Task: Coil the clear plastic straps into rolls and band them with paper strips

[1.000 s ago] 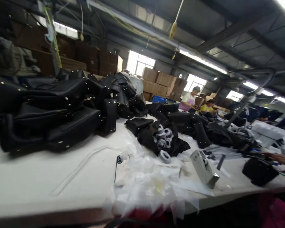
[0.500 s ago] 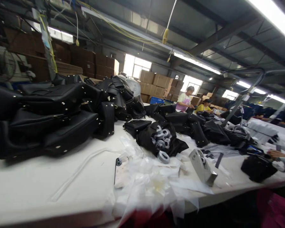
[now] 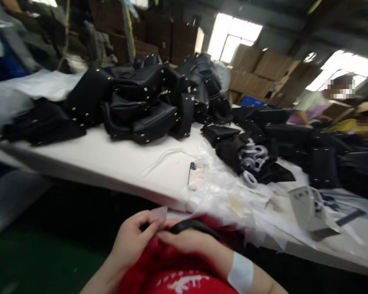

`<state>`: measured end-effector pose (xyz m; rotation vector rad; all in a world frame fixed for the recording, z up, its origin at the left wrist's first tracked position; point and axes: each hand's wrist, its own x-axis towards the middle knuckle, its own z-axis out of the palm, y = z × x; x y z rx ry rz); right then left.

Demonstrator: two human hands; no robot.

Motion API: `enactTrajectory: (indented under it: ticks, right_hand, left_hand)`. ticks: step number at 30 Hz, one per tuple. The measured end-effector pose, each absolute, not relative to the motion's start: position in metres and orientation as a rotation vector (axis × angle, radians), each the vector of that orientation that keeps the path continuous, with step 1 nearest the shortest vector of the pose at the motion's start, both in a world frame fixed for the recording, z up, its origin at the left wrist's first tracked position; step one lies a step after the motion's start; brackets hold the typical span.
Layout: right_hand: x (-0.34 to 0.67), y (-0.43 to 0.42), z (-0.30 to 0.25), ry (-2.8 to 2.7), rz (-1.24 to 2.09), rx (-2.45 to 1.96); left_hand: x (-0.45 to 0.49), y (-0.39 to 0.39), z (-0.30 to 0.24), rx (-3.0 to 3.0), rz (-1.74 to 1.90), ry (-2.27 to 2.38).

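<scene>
Both my hands sit low in my lap, below the edge of the white table [image 3: 110,161]. My left hand [image 3: 131,241] has its fingers curled and pinches a small pale slip [image 3: 158,213] together with the end of a black strap [image 3: 193,226]. My right hand [image 3: 187,241], with a white band at the wrist, is closed round the same black strap, which curves off to the right over my red shirt. The picture is smeared by motion.
A heap of black studded bags [image 3: 141,102] lies on the table at the back left. Crumpled clear plastic [image 3: 233,196], a phone [image 3: 194,175], grey tape rolls [image 3: 251,159] on black cloth and a grey tape dispenser [image 3: 306,208] lie to the right. Other people work far right.
The view has swung down and left. My two hands, out of sight before, now show in my lap holding the strap and the slip.
</scene>
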<state>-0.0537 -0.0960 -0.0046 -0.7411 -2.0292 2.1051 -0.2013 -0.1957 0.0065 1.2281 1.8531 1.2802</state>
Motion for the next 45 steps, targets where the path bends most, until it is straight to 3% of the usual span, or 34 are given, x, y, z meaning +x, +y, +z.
enactTrajectory:
  ticks: [5,14,26,37,41,45]
  right_hand:
    - [-0.036,-0.075,0.012,-2.208,1.567,-0.911]
    - [-0.011,-0.069,0.027,-1.820,1.797,-0.860]
    - [-0.021,-0.074,0.020,-2.188,1.755,-0.674]
    - [-0.021,-0.083,0.010,-2.167,2.014,-0.584]
    - [-0.027,-0.087,-0.008,-1.757,2.070,-0.761]
    - [-0.018,-0.066,-0.016,-1.029,2.027,-0.936]
  left_hand:
    - [-0.206,-0.205,0.007,1.170,1.299,1.884]
    - [-0.201,-0.206,-0.008,1.207,0.858,1.714]
    - [-0.203,-0.200,0.000,1.280,0.913,1.480]
    - [-0.177,-0.183,-0.016,1.297,0.978,1.401]
    - [-0.166,-0.183,-0.024,1.409,1.114,1.702]
    - [-0.194,-0.191,-0.027,1.445,0.958,1.750]
